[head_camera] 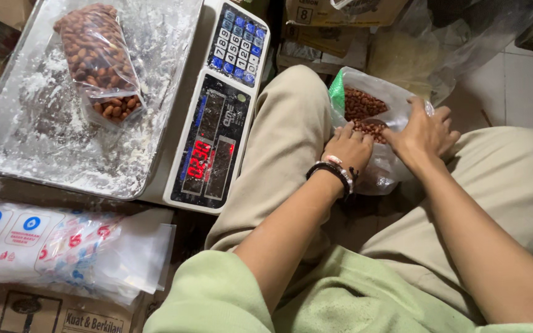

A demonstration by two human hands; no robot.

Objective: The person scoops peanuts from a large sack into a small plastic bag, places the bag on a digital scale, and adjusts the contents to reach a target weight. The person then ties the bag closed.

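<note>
Clear plastic holds the peanuts: a big bag (371, 123) of them sits between the person's knees, its mouth open, with a green patch on the near-left edge. The left hand (348, 150), a dark bracelet (333, 174) at the wrist, reaches into the mouth with its fingers down among the nuts — whether they are closed around any cannot be seen. The right hand (425, 132) lies over the bag's right rim, fingers curled onto the plastic and gripping it.

To the left stands a scale (217, 111) with a keypad and a lit red display. Its steel pan (44, 142) is dusted with white powder, and on the pan lies a small pack (99, 61) of peanuts, sealed in clear film, well apart from both hands.

Nearer the camera, below the scale, lies a stack of empty printed bags (63, 246) on a carton (50, 314). Beige trousers and a pale green shirt fill the lower right. More cartons and loose plastic crowd the top edge, beside a tiled floor (525, 86).
</note>
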